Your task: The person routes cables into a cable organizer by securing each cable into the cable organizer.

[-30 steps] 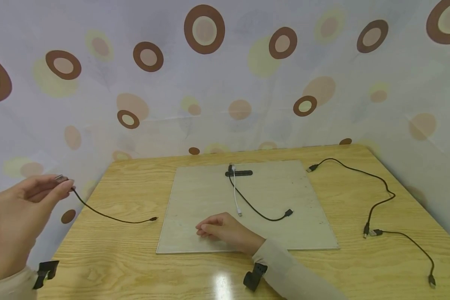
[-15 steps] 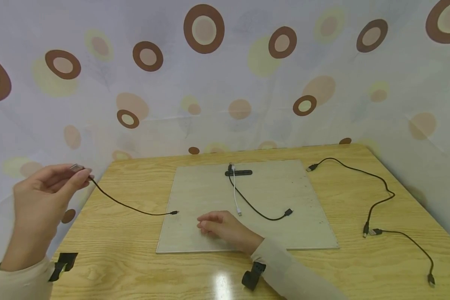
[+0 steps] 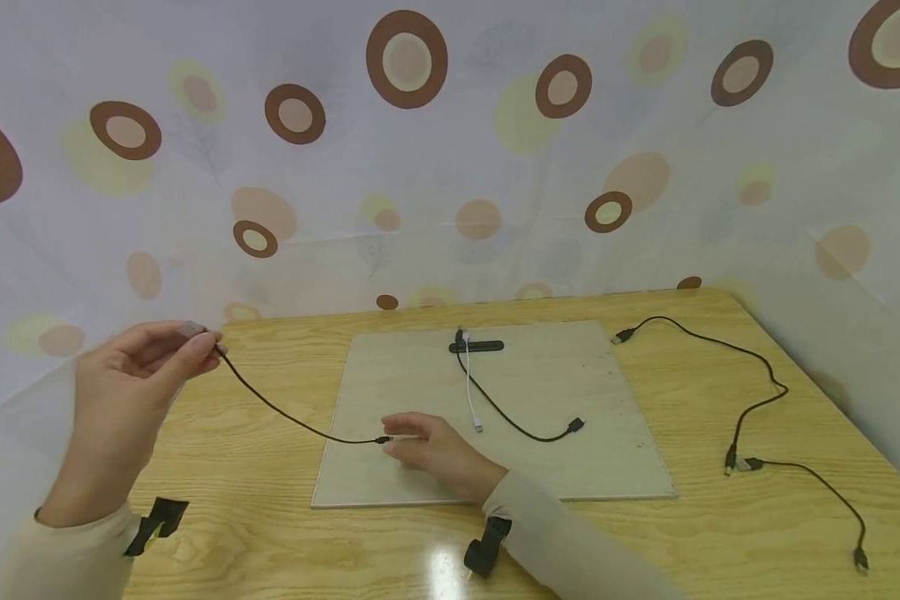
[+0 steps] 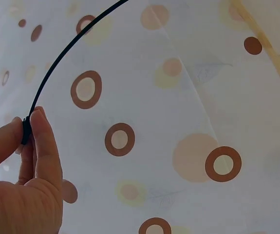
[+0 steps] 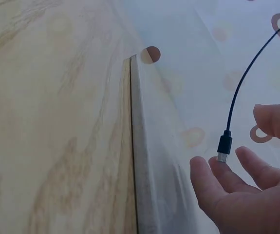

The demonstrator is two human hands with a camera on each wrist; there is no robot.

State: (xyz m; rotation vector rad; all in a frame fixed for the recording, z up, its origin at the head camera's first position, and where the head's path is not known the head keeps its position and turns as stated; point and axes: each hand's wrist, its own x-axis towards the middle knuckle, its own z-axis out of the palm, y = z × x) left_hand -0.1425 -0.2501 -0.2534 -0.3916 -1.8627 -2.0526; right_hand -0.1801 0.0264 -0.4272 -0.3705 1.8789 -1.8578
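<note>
My left hand [image 3: 131, 392] pinches a black USB cable [image 3: 270, 404] by its large plug [image 3: 192, 329], held up at the left. In the left wrist view, thumb and fingers close on the black plug housing [image 4: 26, 130]. From there the cable droops to the right, its small metal-tipped plug [image 5: 224, 145] hanging beside my right hand [image 3: 446, 450]. The right wrist view shows that hand's thumb and fingers spread around the small plug, its tip close to the fingertips; whether they touch is hard to tell.
A pale board [image 3: 367, 375] lies on the wooden table [image 3: 225, 533]. On it are a black strip [image 3: 487, 346], a short white cable [image 3: 470, 392] and a black cable [image 3: 510, 417]. Two more black cables, one long [image 3: 757, 354] and one shorter [image 3: 825, 479], lie at the right.
My left hand has moved right and slightly up, carrying the cable's small end over the board to my right hand. The right hand has shifted slightly left and its fingers have spread.
</note>
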